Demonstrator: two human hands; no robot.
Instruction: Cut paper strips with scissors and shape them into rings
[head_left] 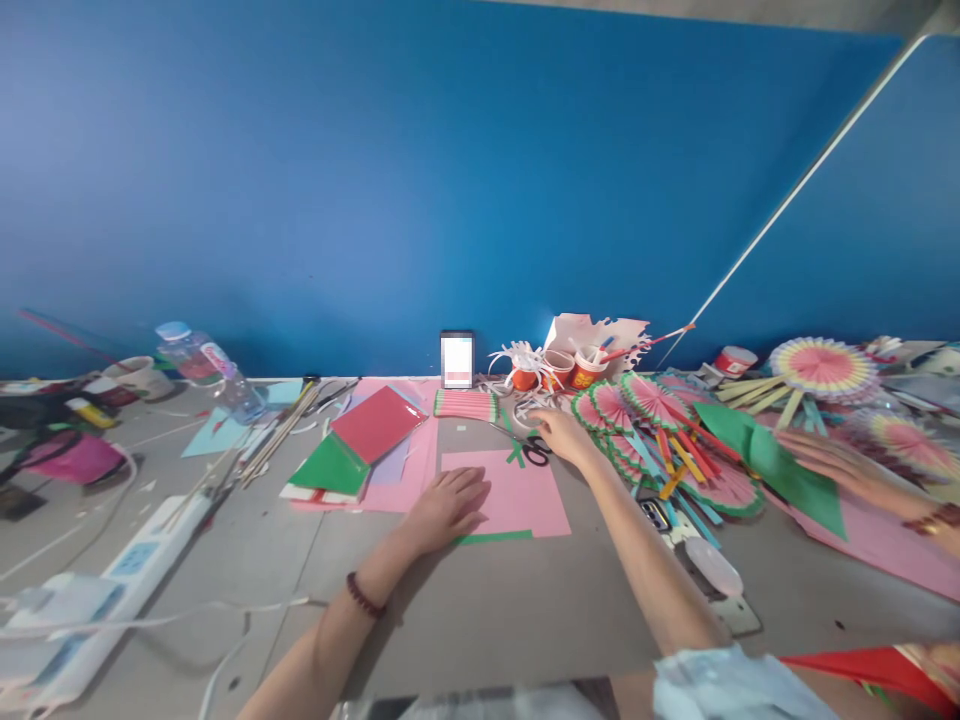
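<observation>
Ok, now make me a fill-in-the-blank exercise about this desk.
The left hand rests on a ____-coloured paper sheet.
The scissors have ____-coloured handles.
The co-worker's hand rests on a ____-coloured sheet.
A dark beaded bracelet circles the person's ____ wrist.

Missing words: pink; black; green; left.
</observation>
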